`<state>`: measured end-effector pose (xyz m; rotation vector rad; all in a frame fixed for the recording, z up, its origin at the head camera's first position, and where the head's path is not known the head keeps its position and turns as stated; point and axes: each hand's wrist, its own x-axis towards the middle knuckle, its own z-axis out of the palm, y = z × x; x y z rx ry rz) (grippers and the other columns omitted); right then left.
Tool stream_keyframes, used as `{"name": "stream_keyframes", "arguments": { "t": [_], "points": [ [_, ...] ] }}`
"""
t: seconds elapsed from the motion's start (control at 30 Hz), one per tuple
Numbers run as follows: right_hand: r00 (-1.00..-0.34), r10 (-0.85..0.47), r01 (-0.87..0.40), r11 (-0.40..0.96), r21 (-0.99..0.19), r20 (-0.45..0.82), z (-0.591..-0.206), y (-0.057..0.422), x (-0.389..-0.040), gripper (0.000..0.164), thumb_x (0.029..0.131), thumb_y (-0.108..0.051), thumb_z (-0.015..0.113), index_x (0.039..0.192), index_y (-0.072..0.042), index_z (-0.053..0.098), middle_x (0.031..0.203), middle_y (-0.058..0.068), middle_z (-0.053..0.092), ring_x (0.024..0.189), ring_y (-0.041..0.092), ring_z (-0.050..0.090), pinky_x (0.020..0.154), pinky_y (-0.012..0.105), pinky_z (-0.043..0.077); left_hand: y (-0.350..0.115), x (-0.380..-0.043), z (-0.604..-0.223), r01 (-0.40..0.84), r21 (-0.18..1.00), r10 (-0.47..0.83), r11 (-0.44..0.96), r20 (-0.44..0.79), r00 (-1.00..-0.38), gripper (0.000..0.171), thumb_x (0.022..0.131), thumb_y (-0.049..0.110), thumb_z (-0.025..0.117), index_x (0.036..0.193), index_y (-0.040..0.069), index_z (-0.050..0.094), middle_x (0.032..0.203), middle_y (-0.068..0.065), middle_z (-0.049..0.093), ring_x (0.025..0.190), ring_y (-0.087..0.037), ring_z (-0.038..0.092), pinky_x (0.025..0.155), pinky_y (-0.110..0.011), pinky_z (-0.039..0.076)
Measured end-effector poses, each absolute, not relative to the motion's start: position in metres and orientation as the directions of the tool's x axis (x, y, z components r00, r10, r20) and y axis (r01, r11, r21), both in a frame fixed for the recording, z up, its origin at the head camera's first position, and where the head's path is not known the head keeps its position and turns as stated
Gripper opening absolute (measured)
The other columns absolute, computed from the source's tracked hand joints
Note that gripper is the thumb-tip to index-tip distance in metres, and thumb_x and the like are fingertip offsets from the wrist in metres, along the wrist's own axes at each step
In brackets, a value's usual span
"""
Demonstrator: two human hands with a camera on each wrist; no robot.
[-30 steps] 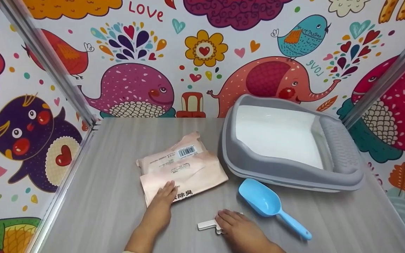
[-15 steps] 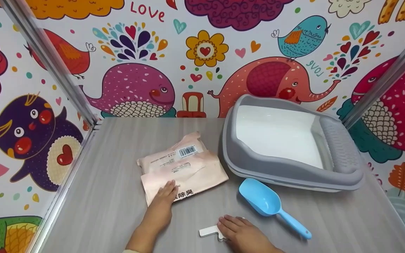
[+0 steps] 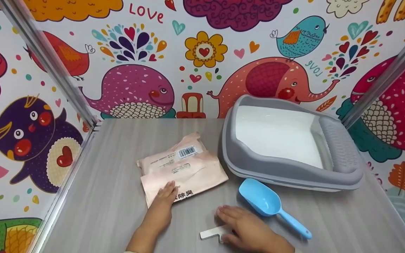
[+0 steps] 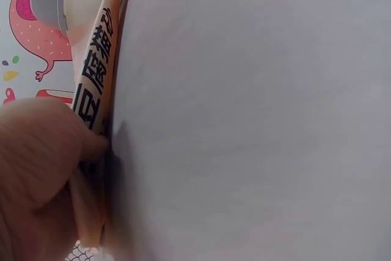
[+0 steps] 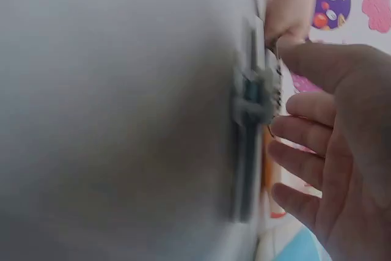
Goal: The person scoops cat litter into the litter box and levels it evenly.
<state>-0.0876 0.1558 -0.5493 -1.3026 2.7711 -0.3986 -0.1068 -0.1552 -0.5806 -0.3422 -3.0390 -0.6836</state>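
Observation:
My left hand (image 3: 163,203) rests on the lower left of a pale pink bag of cat litter (image 3: 202,168), fingers laid over its folded top; in the left wrist view the thumb (image 4: 91,145) lies along the bag's printed edge (image 4: 98,59). My right hand (image 3: 246,226) is over a white plastic bag clip (image 3: 209,232) lying on the table, and covers its right part. In the right wrist view the fingers (image 5: 299,132) are spread and slightly bent beside the clip (image 5: 249,120), which is blurred.
A blue scoop (image 3: 264,200) lies right of my right hand, handle toward me. Behind it stands a grey litter box (image 3: 255,158) with a white inside. Metal posts (image 3: 55,70) and patterned walls (image 3: 202,88) bound the grey table (image 3: 104,196).
My right hand has lifted and turned over the clip, its fingers moving a little forward, so the thumb now shows. The clip has shifted slightly toward me. The left hand stays on the bag.

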Motion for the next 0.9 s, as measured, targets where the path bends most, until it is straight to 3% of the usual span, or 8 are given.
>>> {"name": "stream_keyframes", "arguments": {
  "t": [0.2, 0.47, 0.67, 0.73, 0.8, 0.9],
  "points": [
    [-0.766, -0.617, -0.640, 0.704, -0.309, 0.181, -0.541, 0.144, -0.124, 0.064, 0.089, -0.037, 0.065, 0.141, -0.003, 0.046, 0.142, 0.013, 0.050, 0.130, 0.029, 0.048, 0.105, 0.044, 0.042, -0.156, -0.106, -0.580, 0.234, 0.421, 0.226, 0.876, 0.069, -0.972, 0.071, 0.069, -0.028, 0.042, 0.135, -0.003, 0.050, 0.149, -0.016, 0.039, 0.139, -0.033, 0.034, 0.115, -0.047, 0.025],
    [-0.869, -0.471, -0.492, 0.783, -0.379, 0.155, -0.543, 0.119, -0.152, 0.069, 0.090, -0.033, 0.066, 0.141, 0.004, 0.041, 0.144, 0.020, 0.044, 0.134, 0.032, 0.043, 0.107, 0.044, 0.040, -0.160, -0.106, -0.578, 0.211, 0.423, 0.212, 0.881, 0.047, -0.976, 0.066, 0.075, -0.026, 0.045, 0.135, -0.001, 0.050, 0.150, -0.013, 0.038, 0.140, -0.031, 0.033, 0.116, -0.047, 0.025],
    [-0.910, -0.412, -0.388, 0.798, -0.461, 0.051, -0.545, 0.107, -0.166, 0.073, 0.091, -0.037, 0.062, 0.143, 0.007, 0.035, 0.147, 0.025, 0.039, 0.137, 0.035, 0.038, 0.111, 0.046, 0.035, -0.165, -0.108, -0.578, 0.213, 0.438, 0.203, 0.873, 0.070, -0.977, 0.067, 0.073, -0.027, 0.045, 0.134, -0.001, 0.052, 0.150, -0.013, 0.040, 0.140, -0.031, 0.035, 0.116, -0.047, 0.025],
    [-0.913, -0.405, -0.373, 0.792, -0.484, 0.041, -0.546, 0.105, -0.171, 0.067, 0.092, -0.036, 0.061, 0.137, 0.010, 0.041, 0.146, 0.026, 0.039, 0.137, 0.036, 0.037, 0.111, 0.047, 0.034, -0.166, -0.108, -0.578, 0.233, 0.447, 0.213, 0.864, 0.095, -0.972, 0.066, 0.071, -0.027, 0.045, 0.132, -0.002, 0.053, 0.148, -0.014, 0.042, 0.139, -0.032, 0.036, 0.115, -0.047, 0.026],
    [-0.911, -0.409, -0.375, 0.780, -0.500, 0.046, -0.546, 0.102, -0.176, 0.053, 0.092, -0.034, 0.061, 0.121, 0.009, 0.052, 0.145, 0.028, 0.040, 0.137, 0.038, 0.037, 0.111, 0.048, 0.034, -0.167, -0.110, -0.579, 0.257, 0.452, 0.227, 0.854, 0.121, -0.966, 0.067, 0.070, -0.028, 0.044, 0.131, -0.004, 0.054, 0.147, -0.016, 0.043, 0.137, -0.034, 0.038, 0.114, -0.048, 0.027],
    [-0.911, -0.411, -0.371, 0.773, -0.515, 0.039, -0.545, 0.098, -0.182, 0.051, 0.093, -0.033, 0.060, 0.120, 0.010, 0.052, 0.144, 0.029, 0.039, 0.137, 0.039, 0.035, 0.112, 0.048, 0.032, -0.169, -0.111, -0.581, 0.283, 0.451, 0.238, 0.846, 0.154, -0.959, 0.067, 0.068, -0.029, 0.044, 0.130, -0.005, 0.055, 0.145, -0.017, 0.044, 0.136, -0.035, 0.039, 0.113, -0.049, 0.029]
  ]
}}
